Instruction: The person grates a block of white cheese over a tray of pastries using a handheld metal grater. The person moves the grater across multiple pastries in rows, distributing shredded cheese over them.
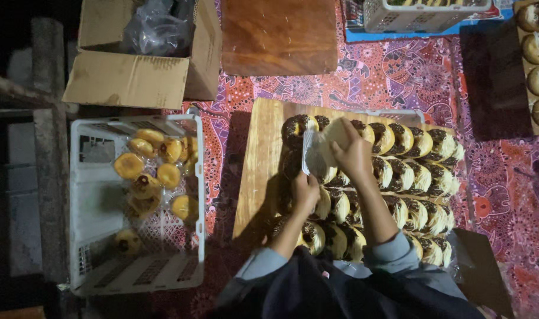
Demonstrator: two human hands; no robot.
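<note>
Our two hands grate a pale block over rows of topped doughnuts on a wooden board.

Our left hand (305, 188) closes its fingers round the lower end of a flat metal grater (312, 153), which stands tilted above the doughnuts (399, 177). Our right hand (352, 152) grips a pale block (334, 134), likely cheese, pressed against the grater face. The doughnuts sit packed in rows, dark topping with pale shreds, on the wooden board (259, 171), right under both hands. To the left we see a white plastic crate (80, 207) with plain golden doughnuts in clear bags (157, 171). Above it sits an open cardboard box (134, 77) holding a plastic bag. A patterned red cloth (399, 71) covers the surface underneath.
</note>
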